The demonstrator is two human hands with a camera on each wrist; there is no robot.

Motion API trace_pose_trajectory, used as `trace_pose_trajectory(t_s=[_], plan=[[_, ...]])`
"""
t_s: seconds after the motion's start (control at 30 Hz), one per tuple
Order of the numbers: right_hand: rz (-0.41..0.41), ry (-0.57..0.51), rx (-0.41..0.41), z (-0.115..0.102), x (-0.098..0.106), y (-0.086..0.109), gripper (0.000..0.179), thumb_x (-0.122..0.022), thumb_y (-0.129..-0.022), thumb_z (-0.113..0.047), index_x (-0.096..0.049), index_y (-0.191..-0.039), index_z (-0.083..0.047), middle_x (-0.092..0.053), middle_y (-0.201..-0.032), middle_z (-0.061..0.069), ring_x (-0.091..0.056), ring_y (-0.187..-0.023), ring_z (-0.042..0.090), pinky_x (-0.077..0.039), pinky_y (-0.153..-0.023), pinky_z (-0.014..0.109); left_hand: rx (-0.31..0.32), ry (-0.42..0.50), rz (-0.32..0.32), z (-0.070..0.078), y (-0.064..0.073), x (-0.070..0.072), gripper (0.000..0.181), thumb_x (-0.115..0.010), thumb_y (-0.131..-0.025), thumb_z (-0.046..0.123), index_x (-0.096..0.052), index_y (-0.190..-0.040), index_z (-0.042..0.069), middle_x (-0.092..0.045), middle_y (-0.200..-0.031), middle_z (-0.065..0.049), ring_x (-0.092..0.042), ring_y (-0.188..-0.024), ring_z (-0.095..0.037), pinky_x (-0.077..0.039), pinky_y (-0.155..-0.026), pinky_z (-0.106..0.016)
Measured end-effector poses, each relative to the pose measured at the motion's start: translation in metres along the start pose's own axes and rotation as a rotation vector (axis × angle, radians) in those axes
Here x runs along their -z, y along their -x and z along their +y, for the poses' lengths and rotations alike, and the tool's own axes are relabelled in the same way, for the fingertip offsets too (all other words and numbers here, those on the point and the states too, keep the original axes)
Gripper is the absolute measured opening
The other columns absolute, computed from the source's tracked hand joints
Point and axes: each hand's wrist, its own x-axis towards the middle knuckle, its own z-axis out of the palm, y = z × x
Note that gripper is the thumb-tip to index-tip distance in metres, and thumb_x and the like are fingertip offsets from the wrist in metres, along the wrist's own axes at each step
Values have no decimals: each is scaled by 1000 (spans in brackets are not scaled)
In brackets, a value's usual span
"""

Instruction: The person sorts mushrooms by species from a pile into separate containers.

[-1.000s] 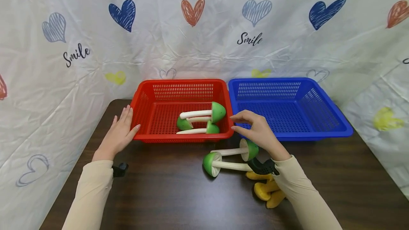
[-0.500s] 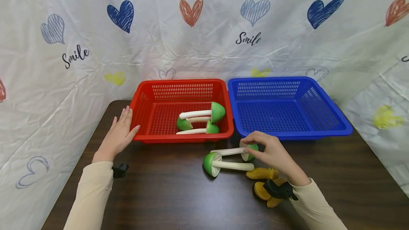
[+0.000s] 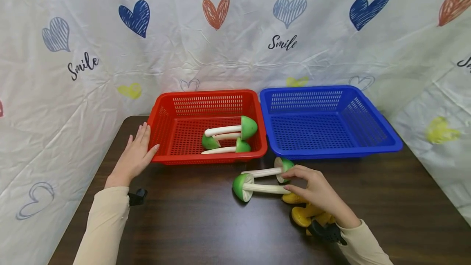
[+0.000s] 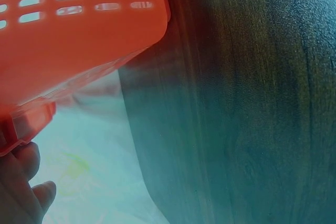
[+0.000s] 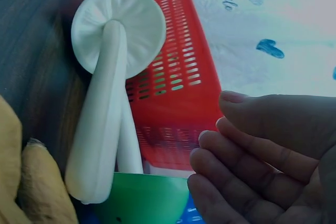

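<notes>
My left hand (image 3: 129, 160) rests against the left rim of the red basket (image 3: 209, 158), fingers straight. In the basket, toward its right side, lie several toy mushrooms (image 3: 249, 127) with green caps and white stems. Two more green-capped mushrooms lie on the table in front: the farther mushroom (image 3: 260, 172) points its cap right, the nearer mushroom (image 3: 241, 187) points its cap left. My right hand (image 3: 318, 189) hovers beside them, thumb and fingers parted. In the right wrist view, nothing is between the fingers of the right hand (image 5: 257, 177), close to a green cap (image 5: 149, 198).
A blue basket (image 3: 331, 151) stands right of the red one, their rims close together. Yellow mushroom-like pieces (image 3: 301, 216) lie under my right wrist, partly covered. Behind the table (image 3: 191, 216) hangs a white cloth (image 3: 235, 52) printed with hearts.
My right hand has come down from between the baskets' front edges toward the two green mushrooms on the table, then shifted slightly nearer me. The left hand has stayed at the red basket.
</notes>
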Motion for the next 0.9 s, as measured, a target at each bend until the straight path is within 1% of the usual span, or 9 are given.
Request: trace_pose_trajectory(t_s=[0.17,0.33,0.47,0.57,0.7,0.9], plan=[[-21,-39,-19,2,-4,3,26,-76,-77,-3,-70,-101,-13,-68,-96,2,-65,-84,17,-54,-70,32,2,-4,-4,0,0,0,72,-42,-98,31,-7,-146,-11,-3,-154,-26,-3,-141,-40,-5,-109,-61],[-35,-48,-37,3,-9,5,25,-75,-77,-2,-69,-99,-10,-68,-96,2,-66,-85,14,-55,-71,34,3,-6,-6,0,0,1,73,-42,-98,32,-7,-146,-11,-4,-154,-26,-3,-141,-39,-6,-109,-62],[-31,-13,-35,2,-12,5,23,-76,-75,-1,-70,-96,-8,-69,-93,0,-65,-83,11,-55,-70,33,2,-6,-7,1,0,2,73,-42,-98,32,-8,-146,-11,-4,-154,-26,-4,-141,-40,-6,-109,-62],[-37,5,-43,0,-14,5,21,-77,-75,-2,-71,-95,-7,-69,-92,-1,-65,-82,12,-55,-70,32,3,-1,-8,1,0,2,73,-42,-98,32,-7,-146,-11,-4,-154,-26,-3,-141,-39,-4,-109,-61],[-41,21,-63,0,-17,6,22,-77,-74,-2,-71,-95,-7,-70,-91,0,-66,-81,15,-55,-69,33,2,-1,-2,1,0,1,73,-42,-98,32,-8,-146,-11,-5,-153,-27,-3,-142,-39,-5,-109,-61],[-40,78,-85,1,-22,8,24,-78,-72,-1,-71,-94,-7,-70,-91,0,-65,-82,12,-54,-69,30,2,-1,0,2,0,2,73,-43,-98,31,-8,-146,-11,-5,-154,-27,-5,-141,-41,-6,-109,-62]])
